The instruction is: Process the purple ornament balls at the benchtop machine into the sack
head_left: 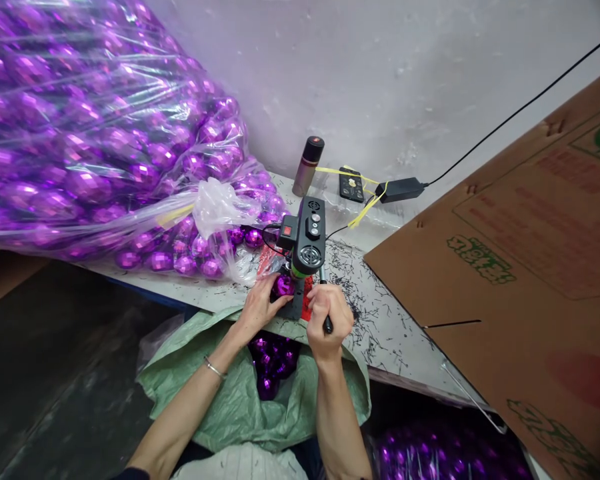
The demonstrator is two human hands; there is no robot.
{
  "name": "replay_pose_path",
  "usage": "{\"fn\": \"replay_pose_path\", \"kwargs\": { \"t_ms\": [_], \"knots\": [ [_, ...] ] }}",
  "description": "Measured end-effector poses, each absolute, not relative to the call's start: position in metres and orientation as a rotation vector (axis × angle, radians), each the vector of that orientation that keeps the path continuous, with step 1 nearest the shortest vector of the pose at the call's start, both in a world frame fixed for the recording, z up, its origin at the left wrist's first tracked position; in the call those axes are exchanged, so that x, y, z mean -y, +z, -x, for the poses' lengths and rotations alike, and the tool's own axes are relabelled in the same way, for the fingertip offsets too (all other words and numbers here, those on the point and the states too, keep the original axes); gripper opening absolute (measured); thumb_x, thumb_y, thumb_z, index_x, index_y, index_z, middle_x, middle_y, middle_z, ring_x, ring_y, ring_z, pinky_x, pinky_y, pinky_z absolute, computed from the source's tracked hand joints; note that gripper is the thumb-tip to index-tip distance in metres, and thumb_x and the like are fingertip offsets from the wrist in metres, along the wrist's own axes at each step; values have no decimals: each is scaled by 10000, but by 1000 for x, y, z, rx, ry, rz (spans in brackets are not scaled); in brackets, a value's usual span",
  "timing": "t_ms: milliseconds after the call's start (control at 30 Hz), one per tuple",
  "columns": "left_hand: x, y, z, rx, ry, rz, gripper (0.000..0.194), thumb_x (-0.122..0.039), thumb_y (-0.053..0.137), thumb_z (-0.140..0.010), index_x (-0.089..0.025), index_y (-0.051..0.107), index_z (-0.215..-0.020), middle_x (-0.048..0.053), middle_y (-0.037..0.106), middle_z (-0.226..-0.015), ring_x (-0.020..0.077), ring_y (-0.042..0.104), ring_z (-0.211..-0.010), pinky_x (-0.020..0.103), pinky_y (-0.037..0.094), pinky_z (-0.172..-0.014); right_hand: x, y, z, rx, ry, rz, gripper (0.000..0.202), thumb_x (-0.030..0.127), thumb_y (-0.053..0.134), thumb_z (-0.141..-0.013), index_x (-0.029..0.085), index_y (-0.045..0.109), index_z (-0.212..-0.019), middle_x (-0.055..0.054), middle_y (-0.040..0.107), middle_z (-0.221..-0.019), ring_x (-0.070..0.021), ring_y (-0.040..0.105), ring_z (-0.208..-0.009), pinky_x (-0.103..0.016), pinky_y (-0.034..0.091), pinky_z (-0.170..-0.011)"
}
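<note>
With fingers and thumb around a shiny purple ball [283, 285], my left hand [261, 305] keeps it under the head of a small black bench press [310, 233]. My right hand [330, 317] is closed on the press's lever handle [328, 325], whose black grip pokes out below the fist. A red patch lies on the table just right of the press base. Below my hands, an open green woven sack [200, 380] spreads across my lap, with several purple balls [267, 387] inside.
A big clear bag of purple balls [105, 153] fills the left. Behind the press are a bottle [309, 165], a phone [351, 185] and a black power adapter [401, 190] with yellow ties. Small dark bits litter the table [380, 337]. A cardboard box [520, 267] leans in from the right.
</note>
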State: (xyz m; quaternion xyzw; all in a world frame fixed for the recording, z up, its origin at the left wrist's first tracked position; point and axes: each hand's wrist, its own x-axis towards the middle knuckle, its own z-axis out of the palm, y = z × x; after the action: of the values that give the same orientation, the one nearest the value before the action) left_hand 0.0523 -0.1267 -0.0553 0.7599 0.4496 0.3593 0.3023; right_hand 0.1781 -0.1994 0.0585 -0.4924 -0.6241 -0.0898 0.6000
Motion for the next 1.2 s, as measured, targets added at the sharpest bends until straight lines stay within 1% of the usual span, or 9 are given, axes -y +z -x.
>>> {"fn": "replay_pose_path", "kwargs": {
  "t_ms": [167,367,533,667,767,900,1033,1100,1200],
  "knots": [
    [122,-54,-55,-1214,963,-2064,519,-405,738,-867,-196,595,-1320,130,713,-1234,307,664,-1188,480,523,-1041,200,60,-178,1453,-215,1148,260,66,452,-960,213,529,-759,1,577,-682,-134,577,-655,-274,449,-612],
    [119,-50,-51,-1184,888,-2053,543,-354,764,-833,-203,602,-1328,111,698,-1227,293,662,-1172,444,528,-1030,199,60,-178,1459,-216,1139,270,71,440,-965,215,523,-753,1,567,-670,-137,582,-656,-277,449,-609],
    [116,-52,-55,-1183,907,-2049,583,-347,810,-795,-191,612,-1321,109,686,-1155,296,656,-1129,459,528,-1014,199,56,-178,1459,-224,1147,261,67,434,-965,213,526,-770,0,562,-679,-131,566,-654,-276,449,-603],
    [119,-56,-60,-1172,955,-2057,576,-378,805,-808,-209,608,-1322,105,676,-1143,300,646,-1118,478,524,-1008,200,55,-179,1458,-223,1149,258,63,441,-960,211,537,-771,-3,573,-684,-133,575,-660,-278,455,-609],
    [122,-57,-60,-1182,964,-2068,573,-397,791,-820,-206,603,-1326,119,672,-1158,311,641,-1126,491,521,-1011,200,54,-179,1454,-229,1144,260,55,448,-956,211,538,-769,-3,579,-689,-134,575,-663,-276,451,-611],
    [117,-53,-53,-1111,917,-2068,600,-412,805,-801,-209,609,-1330,136,676,-1224,326,634,-1194,507,502,-1055,200,54,-179,1457,-222,1144,263,71,448,-963,212,542,-762,-4,580,-685,-136,577,-658,-277,454,-611],
    [108,-50,-37,-1031,809,-1925,628,-453,812,-778,-200,634,-1326,147,690,-1304,329,640,-1248,499,488,-1100,199,55,-179,1448,-229,1140,271,74,446,-964,215,525,-746,0,570,-674,-135,580,-654,-276,456,-606],
    [106,-49,-31,-1014,814,-1796,640,-463,790,-788,-189,629,-1344,142,690,-1335,323,636,-1275,489,484,-1117,199,56,-179,1451,-230,1136,272,66,447,-961,217,513,-745,6,562,-672,-132,578,-657,-271,453,-606],
    [105,-46,-24,-962,836,-1557,661,-467,745,-817,-187,592,-1396,124,709,-1320,298,672,-1231,460,538,-1060,199,57,-179,1455,-220,1135,270,58,452,-956,217,509,-746,8,565,-677,-128,572,-657,-268,448,-608]
  ]
}}
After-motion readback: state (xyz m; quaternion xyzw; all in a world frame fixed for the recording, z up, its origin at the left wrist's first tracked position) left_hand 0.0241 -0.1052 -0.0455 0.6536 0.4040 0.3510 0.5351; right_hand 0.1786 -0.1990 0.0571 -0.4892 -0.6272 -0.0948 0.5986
